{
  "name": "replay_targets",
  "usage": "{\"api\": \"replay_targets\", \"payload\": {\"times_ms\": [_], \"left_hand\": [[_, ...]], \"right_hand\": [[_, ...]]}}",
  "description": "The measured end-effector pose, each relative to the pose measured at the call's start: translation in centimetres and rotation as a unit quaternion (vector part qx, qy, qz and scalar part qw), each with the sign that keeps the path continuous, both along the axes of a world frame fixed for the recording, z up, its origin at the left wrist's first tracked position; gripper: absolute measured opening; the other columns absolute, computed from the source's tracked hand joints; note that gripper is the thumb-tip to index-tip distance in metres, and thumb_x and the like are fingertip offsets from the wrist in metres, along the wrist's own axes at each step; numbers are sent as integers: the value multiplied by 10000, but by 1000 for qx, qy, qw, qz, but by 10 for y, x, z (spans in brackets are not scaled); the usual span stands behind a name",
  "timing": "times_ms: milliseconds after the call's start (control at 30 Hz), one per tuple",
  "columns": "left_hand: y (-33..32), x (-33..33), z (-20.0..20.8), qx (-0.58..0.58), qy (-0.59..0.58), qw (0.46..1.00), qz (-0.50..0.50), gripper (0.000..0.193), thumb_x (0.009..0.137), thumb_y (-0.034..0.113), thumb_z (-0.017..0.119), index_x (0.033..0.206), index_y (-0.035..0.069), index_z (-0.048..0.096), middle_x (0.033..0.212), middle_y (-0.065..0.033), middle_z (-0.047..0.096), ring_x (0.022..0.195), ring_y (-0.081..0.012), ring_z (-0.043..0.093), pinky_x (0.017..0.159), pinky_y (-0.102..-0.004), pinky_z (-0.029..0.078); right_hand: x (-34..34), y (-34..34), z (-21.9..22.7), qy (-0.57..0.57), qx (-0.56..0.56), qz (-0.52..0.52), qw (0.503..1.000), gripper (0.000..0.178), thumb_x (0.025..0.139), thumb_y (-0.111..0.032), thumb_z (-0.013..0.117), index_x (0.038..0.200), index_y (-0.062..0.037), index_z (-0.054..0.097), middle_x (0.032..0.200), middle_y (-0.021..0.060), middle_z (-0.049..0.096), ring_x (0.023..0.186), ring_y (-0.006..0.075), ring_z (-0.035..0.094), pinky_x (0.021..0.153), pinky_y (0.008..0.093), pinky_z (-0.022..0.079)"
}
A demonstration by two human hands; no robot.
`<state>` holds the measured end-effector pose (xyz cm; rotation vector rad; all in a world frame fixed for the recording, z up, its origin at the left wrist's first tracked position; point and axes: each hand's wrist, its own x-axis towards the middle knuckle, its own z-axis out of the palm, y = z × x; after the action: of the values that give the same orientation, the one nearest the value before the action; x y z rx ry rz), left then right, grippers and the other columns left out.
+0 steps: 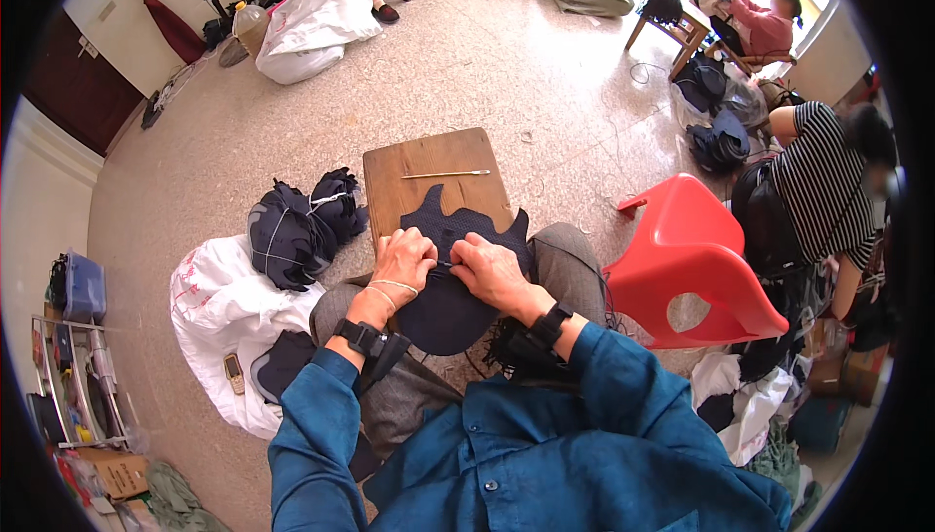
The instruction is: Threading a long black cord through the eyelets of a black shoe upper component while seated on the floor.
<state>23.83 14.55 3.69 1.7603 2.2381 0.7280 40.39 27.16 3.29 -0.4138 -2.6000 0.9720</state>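
Observation:
A dark navy knitted fabric piece (450, 310) with pointed corners lies over the near part of a wooden stool (390, 173) and across my lap. My left hand (404, 261) is closed, pinching the fabric near its middle. Just beside it, my right hand (487, 269) pinches the same piece, thumb and fingertips pressed together. The two sets of fingertips almost meet. Whatever small thing may be between them is hidden. Beyond the fabric, a thin needle-like rod (446, 174) rests on the stool top.
Left of the stool, a tied bundle of dark fabric pieces (292, 232) sits on a white sack (209, 288) with a mobile phone (234, 373). A red plastic chair (693, 245) stands close at right. Nearby sits a person in a striped top (823, 181); another person (765, 25) sits farther back.

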Motion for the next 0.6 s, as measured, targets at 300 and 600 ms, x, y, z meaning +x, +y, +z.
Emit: {"api": "replay_targets", "payload": {"times_ms": [300,600], "left_hand": [[-5,-8,9,42,14,999,17,142,713,115,795,805,112,687,974,-51,587,970,-268,577,897,-388,410],[-6,-9,4,9,-18,1000,5,129,714,97,781,769,80,666,966,-78,570,956,-291,558,890,-391,438]], "right_hand": [[-9,-1,4,-25,74,31,996,40,892,-34,549,928,-19,542,900,191,591,832,403,657,686,477,533],[-10,-2,5,0,69,50,996,117,898,-113,628,923,-32,546,874,177,589,819,402,633,680,491,505]]}}
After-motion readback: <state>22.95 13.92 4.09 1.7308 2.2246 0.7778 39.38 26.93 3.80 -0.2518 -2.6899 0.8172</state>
